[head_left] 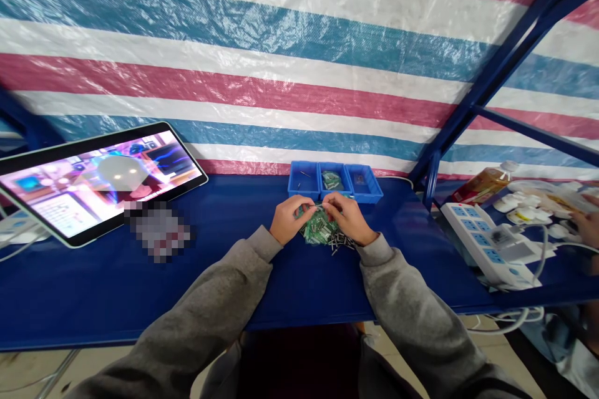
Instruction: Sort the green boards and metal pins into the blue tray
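My left hand [291, 218] and my right hand [349, 219] meet over the desk, fingertips pinched. Between them runs a small, thin, light-coloured piece [319, 204], too small to name, gripped from both sides. Just below lies a heap of small green pieces [320, 229], some looking wrapped in clear plastic. Short dark and silvery metal pins [343, 241] spill out beside my right palm. Behind the hands stand three joined blue bins: the left bin [303, 191] holds a few thin bits, the middle one green pieces [332, 180], the right one small clear-looking bits [360, 179].
A lit tablet-like screen [107, 177] leans on the left, a pixelated patch before it. On the right are a white power strip [486, 240] with plugs and cables, a drink bottle [489, 182], white parts, and another person's hand [587, 224]. Blue frame bars [468, 100] rise there.
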